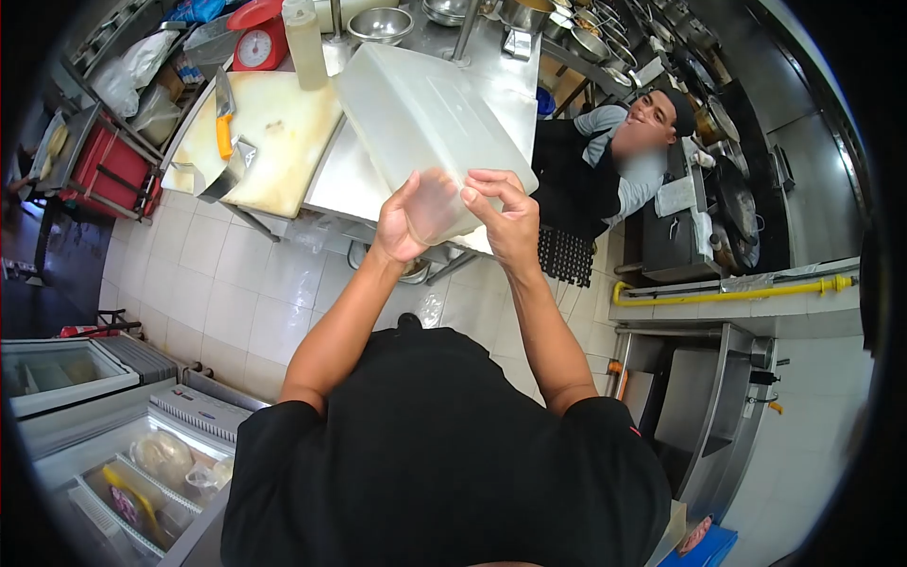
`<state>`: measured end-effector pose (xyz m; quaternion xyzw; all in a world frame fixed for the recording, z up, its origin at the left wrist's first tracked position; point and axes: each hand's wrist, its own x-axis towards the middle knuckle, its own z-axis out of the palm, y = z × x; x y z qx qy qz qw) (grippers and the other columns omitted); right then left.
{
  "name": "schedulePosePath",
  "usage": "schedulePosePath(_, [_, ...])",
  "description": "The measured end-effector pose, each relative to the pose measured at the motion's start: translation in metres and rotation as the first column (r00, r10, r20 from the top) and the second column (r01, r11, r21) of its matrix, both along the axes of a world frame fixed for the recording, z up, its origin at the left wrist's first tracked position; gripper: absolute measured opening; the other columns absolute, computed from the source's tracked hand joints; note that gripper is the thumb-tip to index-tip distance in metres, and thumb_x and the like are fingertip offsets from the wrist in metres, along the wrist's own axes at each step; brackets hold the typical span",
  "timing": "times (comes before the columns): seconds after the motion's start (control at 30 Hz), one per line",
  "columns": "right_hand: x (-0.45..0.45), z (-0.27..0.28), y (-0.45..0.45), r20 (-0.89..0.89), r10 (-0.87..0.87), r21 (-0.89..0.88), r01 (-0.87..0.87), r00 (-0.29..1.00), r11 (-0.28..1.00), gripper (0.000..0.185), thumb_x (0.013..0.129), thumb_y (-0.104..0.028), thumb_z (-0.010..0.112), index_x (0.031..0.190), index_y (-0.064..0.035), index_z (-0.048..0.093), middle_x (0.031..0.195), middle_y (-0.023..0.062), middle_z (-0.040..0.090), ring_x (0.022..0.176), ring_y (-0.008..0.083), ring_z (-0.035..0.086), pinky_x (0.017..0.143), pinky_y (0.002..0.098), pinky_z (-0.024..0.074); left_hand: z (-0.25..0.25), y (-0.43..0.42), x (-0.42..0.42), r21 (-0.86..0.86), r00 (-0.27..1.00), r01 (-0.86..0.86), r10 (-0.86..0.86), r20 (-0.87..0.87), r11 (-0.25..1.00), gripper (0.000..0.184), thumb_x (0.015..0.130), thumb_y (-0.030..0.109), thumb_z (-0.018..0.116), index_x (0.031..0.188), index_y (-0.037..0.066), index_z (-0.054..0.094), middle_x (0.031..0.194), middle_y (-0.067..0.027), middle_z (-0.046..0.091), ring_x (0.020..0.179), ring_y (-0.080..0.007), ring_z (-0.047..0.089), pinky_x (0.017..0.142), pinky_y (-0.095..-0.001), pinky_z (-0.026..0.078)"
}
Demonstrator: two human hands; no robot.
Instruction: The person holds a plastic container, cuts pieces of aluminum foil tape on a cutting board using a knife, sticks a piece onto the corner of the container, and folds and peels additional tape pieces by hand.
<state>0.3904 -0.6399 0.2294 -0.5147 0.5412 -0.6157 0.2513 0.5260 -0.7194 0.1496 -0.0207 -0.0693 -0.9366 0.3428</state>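
Note:
A large translucent plastic container (425, 104) is tilted over the front edge of the steel table (354, 175), between my two hands. My left hand (404, 222) grips its near left side, and the fingers show blurred through the cloudy plastic. On the near right corner, my right hand (507, 215) is closed with bent fingers and thumb at the edge. Left of the container lies a worn cutting board (283, 118) bearing an orange-handled knife (224, 128) and a bent metal band (230, 175). Any contents of the container cannot be made out.
A red scale (258, 42), a squeeze bottle (304, 47) and a steel bowl (381, 25) stand along the table's back. A co-worker (614, 142) is close by on the right. An opened chest freezer (142, 472) sits lower left, and a yellow pipe (737, 297) runs along the right.

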Motion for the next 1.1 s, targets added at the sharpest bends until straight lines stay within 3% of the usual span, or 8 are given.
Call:
schedulePosePath(0.23, [0.005, -0.017, 0.000, -0.169, -0.046, -0.061, 0.036, 0.984, 0.997, 0.015, 0.080, -0.014, 0.076, 0.089, -0.0023, 0.073, 0.103, 0.0099, 0.067, 0.102, 0.0212, 0.059, 0.094, 0.0344, 0.0425, -0.017, 0.005, -0.001, 0.016, 0.996, -0.067, 0.066, 0.057, 0.998, 0.031, 0.097, 0.035, 0.054, 0.108, 0.007, 0.063, 0.104, -0.0062, 0.065, 0.102, -0.0218, 0.061, 0.092, -0.0430, 0.050])
schedulePosePath(0.33, [0.007, -0.025, -0.004, -0.254, -0.121, -0.141, 0.087, 0.960, 0.986, 0.013, 0.080, -0.015, 0.076, 0.087, -0.0038, 0.072, 0.100, 0.0078, 0.068, 0.100, 0.0237, 0.059, 0.096, 0.0376, 0.0409, -0.022, 0.002, -0.004, -0.001, 0.997, -0.043, 0.043, -0.057, 0.999, 0.037, 0.096, 0.037, 0.054, 0.118, 0.006, 0.058, 0.111, -0.0091, 0.064, 0.106, -0.0229, 0.061, 0.095, -0.0442, 0.049])
schedulePosePath(0.5, [0.006, -0.047, -0.011, -0.362, -0.183, -0.224, 0.105, 0.914, 0.969, 0.013, 0.078, -0.016, 0.076, 0.085, -0.0051, 0.072, 0.098, 0.0067, 0.068, 0.099, 0.0238, 0.060, 0.099, 0.0403, 0.0382, -0.025, 0.010, -0.007, -0.056, 0.905, -0.160, 0.170, 0.390, 0.985, 0.057, 0.096, 0.049, 0.050, 0.135, 0.007, 0.043, 0.131, -0.0098, 0.053, 0.121, -0.0222, 0.051, 0.103, -0.0426, 0.041])
schedulePosePath(0.6, [0.011, -0.058, -0.014, -0.389, -0.132, -0.233, 0.041, 0.912, 0.972, 0.015, 0.075, -0.014, 0.078, 0.086, -0.0048, 0.073, 0.099, 0.0061, 0.068, 0.099, 0.0232, 0.060, 0.096, 0.0388, 0.0403, -0.050, 0.005, 0.002, -0.085, 0.903, -0.054, 0.084, 0.420, 0.995, 0.063, 0.097, 0.053, 0.042, 0.136, 0.004, 0.039, 0.133, -0.0116, 0.050, 0.120, -0.0230, 0.051, 0.103, -0.0402, 0.041])
schedulePosePath(0.63, [0.005, -0.058, -0.012, -0.409, -0.118, -0.234, 0.021, 0.905, 0.972, 0.015, 0.075, -0.015, 0.078, 0.085, -0.0056, 0.073, 0.098, 0.0051, 0.068, 0.098, 0.0231, 0.059, 0.095, 0.0386, 0.0403, -0.029, 0.012, 0.008, -0.105, 0.890, -0.014, 0.060, 0.451, 0.994, 0.064, 0.098, 0.055, 0.038, 0.137, 0.004, 0.039, 0.133, -0.0117, 0.050, 0.121, -0.0226, 0.051, 0.103, -0.0414, 0.042])
schedulePosePath(0.87, [0.010, -0.056, -0.013, -0.433, -0.154, -0.215, 0.065, 0.888, 0.975, 0.015, 0.073, -0.017, 0.078, 0.083, -0.0065, 0.074, 0.096, 0.0031, 0.067, 0.101, 0.0228, 0.057, 0.093, 0.0374, 0.0388, -0.027, 0.015, 0.011, -0.171, 0.760, -0.073, 0.166, 0.629, 0.983, 0.065, 0.099, 0.057, 0.032, 0.135, 0.004, 0.039, 0.128, -0.0131, 0.051, 0.120, -0.0232, 0.052, 0.098, -0.0401, 0.046])
schedulePosePath(0.93, [0.012, -0.059, -0.012, -0.437, -0.155, -0.214, 0.065, 0.886, 0.975, 0.015, 0.071, -0.017, 0.079, 0.079, -0.0062, 0.072, 0.095, 0.0030, 0.067, 0.099, 0.0232, 0.057, 0.092, 0.0377, 0.0390, -0.029, 0.018, 0.019, -0.195, 0.682, 0.069, 0.096, 0.725, 0.978, 0.069, 0.098, 0.060, 0.030, 0.136, 0.003, 0.039, 0.131, -0.0146, 0.049, 0.121, -0.0233, 0.051, 0.096, -0.0391, 0.046])
schedulePosePath(1.1, [0.018, -0.060, -0.013, -0.519, -0.193, -0.218, 0.090, 0.832, 0.972, 0.019, 0.066, -0.017, 0.080, 0.068, -0.0070, 0.064, 0.088, 0.0057, 0.065, 0.091, 0.0251, 0.058, 0.085, 0.0400, 0.0400, -0.034, 0.028, 0.030, -0.292, 0.500, 0.134, 0.190, 0.845, 0.947, 0.073, 0.097, 0.062, 0.032, 0.131, 0.000, 0.047, 0.120, -0.0172, 0.058, 0.105, -0.0259, 0.062, 0.084, -0.0366, 0.054])
